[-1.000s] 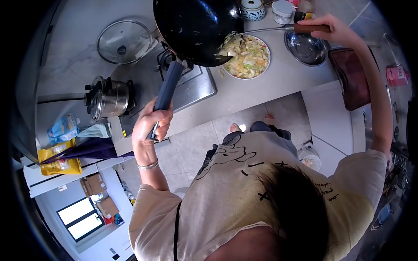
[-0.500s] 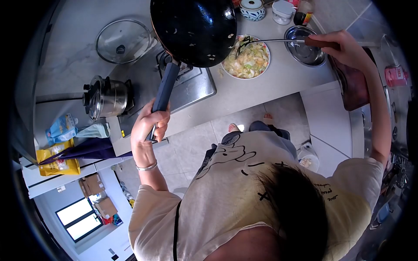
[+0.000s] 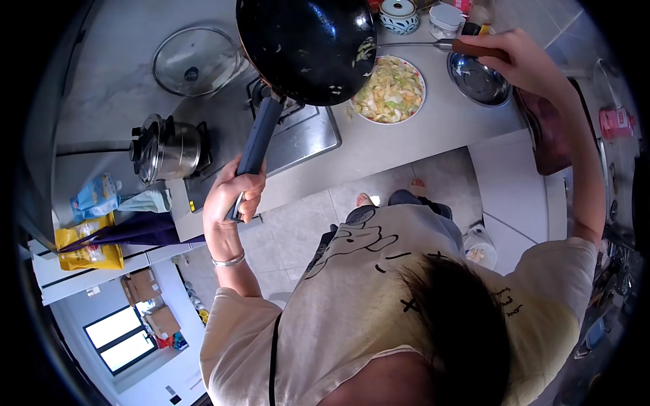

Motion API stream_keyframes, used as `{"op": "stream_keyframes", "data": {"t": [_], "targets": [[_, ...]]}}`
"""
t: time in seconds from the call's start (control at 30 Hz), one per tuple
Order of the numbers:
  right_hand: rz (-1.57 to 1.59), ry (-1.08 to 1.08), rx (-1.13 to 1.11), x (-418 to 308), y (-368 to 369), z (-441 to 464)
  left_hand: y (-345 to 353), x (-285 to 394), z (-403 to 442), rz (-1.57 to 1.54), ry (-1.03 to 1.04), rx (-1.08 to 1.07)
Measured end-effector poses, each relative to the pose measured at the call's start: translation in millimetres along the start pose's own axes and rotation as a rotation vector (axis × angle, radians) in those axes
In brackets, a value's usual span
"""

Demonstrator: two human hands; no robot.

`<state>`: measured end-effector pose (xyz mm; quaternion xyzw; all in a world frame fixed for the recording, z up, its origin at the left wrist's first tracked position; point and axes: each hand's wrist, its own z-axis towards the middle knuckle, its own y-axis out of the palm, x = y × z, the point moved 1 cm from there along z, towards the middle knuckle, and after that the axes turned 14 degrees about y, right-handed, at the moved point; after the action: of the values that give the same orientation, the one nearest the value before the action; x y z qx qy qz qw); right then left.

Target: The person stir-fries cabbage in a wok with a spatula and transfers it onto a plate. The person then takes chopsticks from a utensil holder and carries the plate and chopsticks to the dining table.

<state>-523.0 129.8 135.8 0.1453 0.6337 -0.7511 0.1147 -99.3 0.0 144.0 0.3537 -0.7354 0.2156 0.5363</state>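
Note:
My left hand (image 3: 233, 195) is wrapped round the long grey handle of a black wok (image 3: 298, 51), holding it tilted above the counter beside the stove. A few scraps of food cling to its inner surface. In my right hand (image 3: 527, 64) is a cooking spatula (image 3: 478, 51) with a brown handle and thin metal shaft. Its far end is at the wok's right inner side, among bits of food; its exact shape is hard to make out. Below the shaft sits a plate (image 3: 421, 106) heaped with chopped, cabbage-like food (image 3: 387, 89), partly overlapped by the wok's rim.
A metal bowl (image 3: 489, 91) stands right of the plate. Behind are a patterned jar (image 3: 399, 19) and a white-lidded container (image 3: 445, 20). A glass lid (image 3: 191, 54) lies left of the gas stove (image 3: 308, 135), and a steel pot (image 3: 169, 149) occupies its left side.
My right hand has moved up and left, carrying the spatula's end from the food on the plate to the wok's inner side. The wok has shifted slightly right.

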Motion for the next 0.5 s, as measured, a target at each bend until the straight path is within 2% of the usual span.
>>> {"op": "stream_keyframes", "data": {"t": [0.07, 0.13, 0.2, 0.4, 0.5], "targets": [[-0.081, -0.057, 0.042, 16.5, -1.1, -11.4, 0.4, 1.1, -1.4, 0.005, 0.006, 0.018], [-0.176, 0.174, -0.067, 6.1, -21.0, -20.8, -1.0, 0.0, -1.5, -0.014, 0.001, 0.018], [-0.134, 0.256, -0.104, 4.2, -28.5, -20.1, -3.7, 1.1, -2.4, -0.026, -0.001, 0.017], [0.399, 0.084, 0.014, 30.5, 3.0, 19.9, -4.1, 1.8, -3.5, -0.059, -0.032, 0.006], [0.464, 0.367, -0.231, 20.6, -8.4, 46.2, -2.0, 3.0, -4.6, -0.064, -0.031, -0.002]]}}
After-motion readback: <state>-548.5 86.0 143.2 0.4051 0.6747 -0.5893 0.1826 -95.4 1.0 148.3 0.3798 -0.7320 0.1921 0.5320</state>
